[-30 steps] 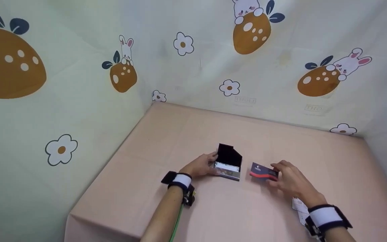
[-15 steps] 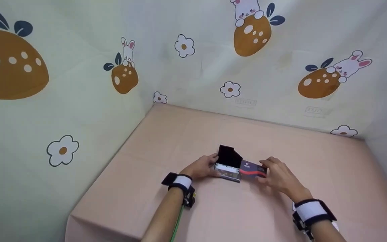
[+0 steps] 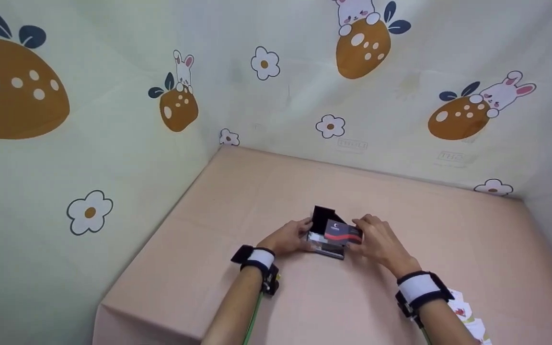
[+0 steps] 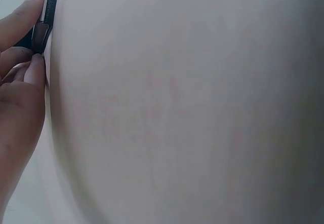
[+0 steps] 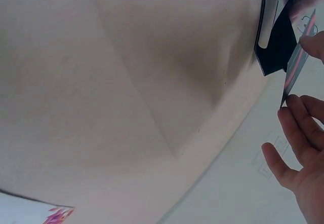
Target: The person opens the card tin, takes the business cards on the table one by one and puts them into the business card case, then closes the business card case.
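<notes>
The dark card (image 3: 344,232), its lettering (image 3: 335,229) too small to read, hides part of the case (image 3: 319,223); the right forearm (image 3: 441,318) partly covers white papers (image 3: 464,309).

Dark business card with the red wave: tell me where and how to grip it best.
Probably best pinched across the long edges at the right end of the business card, coming from the right, where the right hand holds it. The card is thin and flat, and in the head view its left end overlaps the open card case.
</notes>
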`<state>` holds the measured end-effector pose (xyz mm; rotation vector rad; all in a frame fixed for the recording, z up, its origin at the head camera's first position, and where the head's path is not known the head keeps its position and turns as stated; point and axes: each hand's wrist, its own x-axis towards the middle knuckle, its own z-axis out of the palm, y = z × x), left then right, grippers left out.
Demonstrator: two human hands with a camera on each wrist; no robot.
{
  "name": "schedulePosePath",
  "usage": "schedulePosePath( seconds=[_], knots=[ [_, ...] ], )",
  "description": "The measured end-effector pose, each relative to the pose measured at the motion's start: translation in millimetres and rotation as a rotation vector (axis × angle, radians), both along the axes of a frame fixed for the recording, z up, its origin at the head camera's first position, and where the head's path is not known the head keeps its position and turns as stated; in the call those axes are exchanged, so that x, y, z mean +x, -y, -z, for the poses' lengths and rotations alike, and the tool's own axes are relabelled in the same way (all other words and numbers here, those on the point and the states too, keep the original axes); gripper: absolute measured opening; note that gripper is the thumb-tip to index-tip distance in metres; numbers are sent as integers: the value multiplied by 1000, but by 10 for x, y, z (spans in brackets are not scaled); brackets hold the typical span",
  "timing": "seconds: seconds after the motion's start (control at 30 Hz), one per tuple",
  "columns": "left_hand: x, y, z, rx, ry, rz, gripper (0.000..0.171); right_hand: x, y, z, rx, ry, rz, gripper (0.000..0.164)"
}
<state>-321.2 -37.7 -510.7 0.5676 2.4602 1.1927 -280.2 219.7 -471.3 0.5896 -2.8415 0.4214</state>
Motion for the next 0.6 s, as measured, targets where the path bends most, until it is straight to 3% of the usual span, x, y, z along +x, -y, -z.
schedulePosePath(
  seconds=[0.33,0.6],
  knots=[
    [-16,-3,-3,-12,18,-10,70,-77,215,12,39,-22,-31,62],
    [-29,-2,12,-9,3,6,68,-126,285,44,46,31,-22,65]
  ],
)
